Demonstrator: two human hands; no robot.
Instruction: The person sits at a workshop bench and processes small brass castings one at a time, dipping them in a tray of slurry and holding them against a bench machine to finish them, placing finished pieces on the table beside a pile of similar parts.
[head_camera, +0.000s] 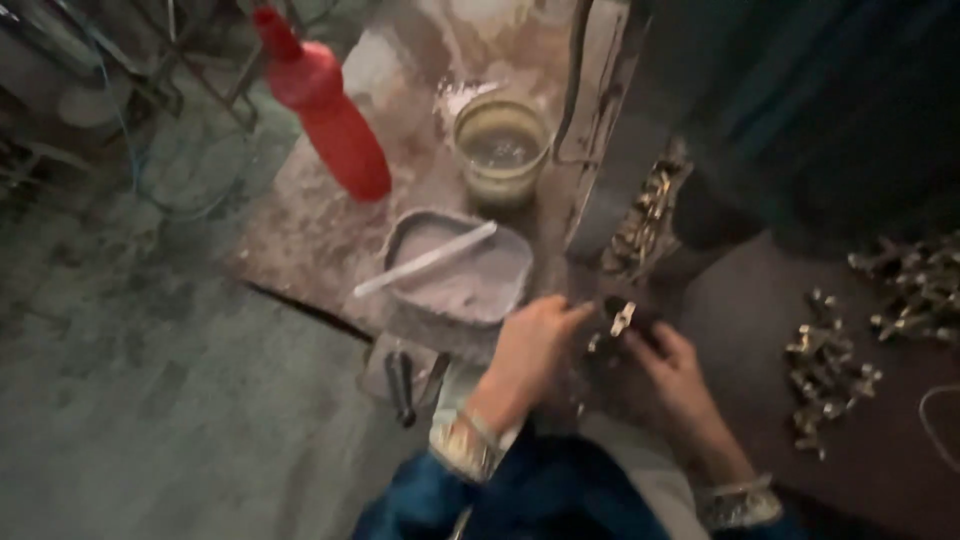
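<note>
Small metal piece (622, 318), pinched between left hand (533, 345), right hand (672, 368)

A grimy table (320, 240) carries a grey tray of pale powder (460, 270) just beyond the hands, a cloudy-liquid jar (500, 150) farther off, and a red squeeze bottle (325, 100) up to the left. Brass fittings (825, 365) lie to the right.

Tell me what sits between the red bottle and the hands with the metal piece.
In the head view, a grey tray of pale powder, a whitish stick lying across it, sits between the red bottle and the left hand.
</note>
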